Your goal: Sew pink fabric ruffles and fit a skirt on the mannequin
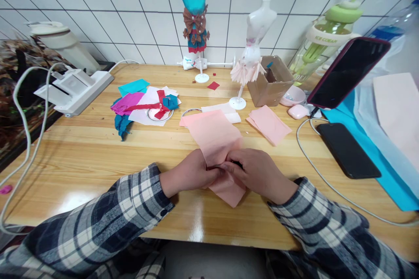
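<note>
A pink sheet of crepe paper (212, 133) is pinched at its middle between my two hands, low over the front of the table. My left hand (193, 170) closes on it from the left, thumb pointing right. From the other side, my right hand (250, 166) grips the same sheet with thumb and bent fingers, close to the left thumb. One part of the sheet reaches up and away from me, while a lower flap hangs toward the table's edge. Whether anything else is inside the fingers is hidden. Another folded pink paper piece (270, 125) lies beyond my right hand.
Behind stand a dressed mini mannequin (195, 22) and one in a pale pink skirt (248, 69), near a cardboard box (271, 83). Coloured scraps (147, 102) lie at left, by a power strip (78, 89). Phones (348, 150), a cable and blue paper (393, 189) occupy the right.
</note>
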A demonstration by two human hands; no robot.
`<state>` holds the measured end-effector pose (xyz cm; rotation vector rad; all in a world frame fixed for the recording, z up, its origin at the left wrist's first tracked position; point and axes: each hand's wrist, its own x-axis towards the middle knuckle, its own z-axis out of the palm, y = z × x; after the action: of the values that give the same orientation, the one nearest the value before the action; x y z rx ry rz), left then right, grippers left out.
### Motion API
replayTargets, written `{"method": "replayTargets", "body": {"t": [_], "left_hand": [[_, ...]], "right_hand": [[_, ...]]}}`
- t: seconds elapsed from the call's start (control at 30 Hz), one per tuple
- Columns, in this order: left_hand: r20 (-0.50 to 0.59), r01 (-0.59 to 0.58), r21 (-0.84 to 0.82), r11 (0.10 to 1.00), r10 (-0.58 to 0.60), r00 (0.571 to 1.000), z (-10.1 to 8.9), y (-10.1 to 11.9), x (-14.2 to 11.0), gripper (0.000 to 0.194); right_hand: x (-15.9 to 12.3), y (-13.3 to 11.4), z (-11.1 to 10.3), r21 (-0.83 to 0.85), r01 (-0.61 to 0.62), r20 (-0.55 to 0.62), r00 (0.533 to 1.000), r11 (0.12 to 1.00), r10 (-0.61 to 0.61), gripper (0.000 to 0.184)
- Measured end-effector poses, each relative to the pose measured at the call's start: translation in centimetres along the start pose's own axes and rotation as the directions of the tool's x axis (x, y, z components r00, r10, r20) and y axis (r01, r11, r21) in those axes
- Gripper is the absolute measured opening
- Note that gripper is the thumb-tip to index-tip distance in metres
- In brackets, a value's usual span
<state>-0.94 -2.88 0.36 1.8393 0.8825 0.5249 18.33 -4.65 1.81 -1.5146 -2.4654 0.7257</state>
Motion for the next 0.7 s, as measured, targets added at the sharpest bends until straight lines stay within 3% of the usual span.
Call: {"method": "replayTargets", "body": {"t": [0.5, 0.7], "left_hand": [[0.013, -0.021, 0.140, 0.990, 0.020, 1.000, 0.1, 0.2, 0.1, 0.042], [0.037, -0.041, 0.080, 0.996, 0.039, 0.999, 0.1, 0.3, 0.2, 0.039]], "right_hand": [[0.2, -0.5, 0.0, 0.038, 0.034, -0.004, 0.999, 0.999, -0.034, 0.034], [0.3, -0.9, -0.2, 0.019, 0.033, -0.007, 0.999, 0.999, -0.033, 0.033]]}}
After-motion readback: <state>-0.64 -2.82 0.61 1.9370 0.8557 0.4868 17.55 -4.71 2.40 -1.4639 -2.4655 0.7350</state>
